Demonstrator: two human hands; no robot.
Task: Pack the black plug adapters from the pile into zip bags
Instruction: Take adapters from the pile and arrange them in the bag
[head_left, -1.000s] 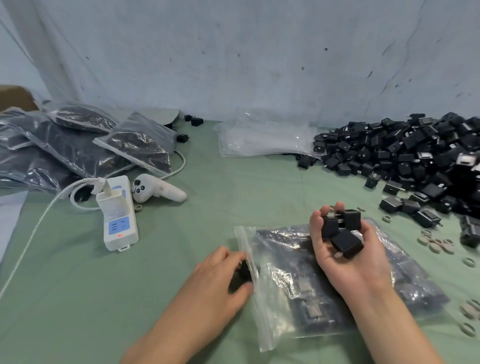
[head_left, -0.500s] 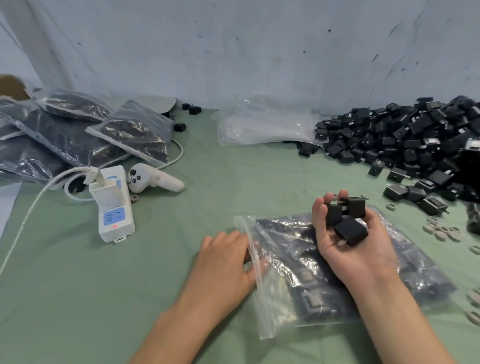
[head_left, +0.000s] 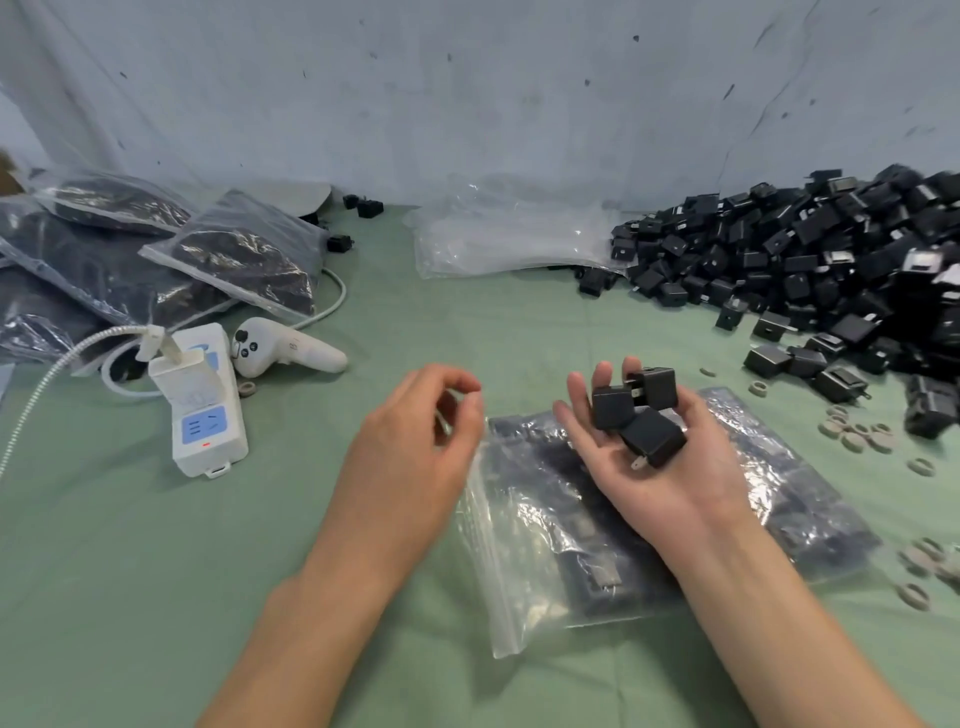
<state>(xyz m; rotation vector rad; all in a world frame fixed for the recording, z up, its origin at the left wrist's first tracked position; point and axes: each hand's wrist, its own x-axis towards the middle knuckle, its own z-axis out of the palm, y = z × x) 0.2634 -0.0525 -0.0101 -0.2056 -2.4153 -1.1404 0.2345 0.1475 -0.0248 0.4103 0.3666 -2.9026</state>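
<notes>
A clear zip bag (head_left: 545, 551) partly filled with black adapters lies on the green cloth, its mouth toward the left. My right hand (head_left: 680, 488) hovers palm up over the bag and cups three black plug adapters (head_left: 631, 413) against its thumb. My left hand (head_left: 415, 452) is raised just left of the bag's mouth, fingers loosely curled, nothing visible in them. The big pile of black plug adapters (head_left: 831, 260) fills the far right.
A stack of empty clear bags (head_left: 509, 239) lies at the back centre. Filled bags (head_left: 239, 254) are heaped at the far left. A white power strip (head_left: 200, 415) with cable and a white controller (head_left: 283, 351) lie left of my hands. Small grey rings (head_left: 857, 439) are scattered on the right.
My left hand has lifted off the bag's mouth and moved up and away from it. My right hand still carries the three adapters, slightly higher over the bag.
</notes>
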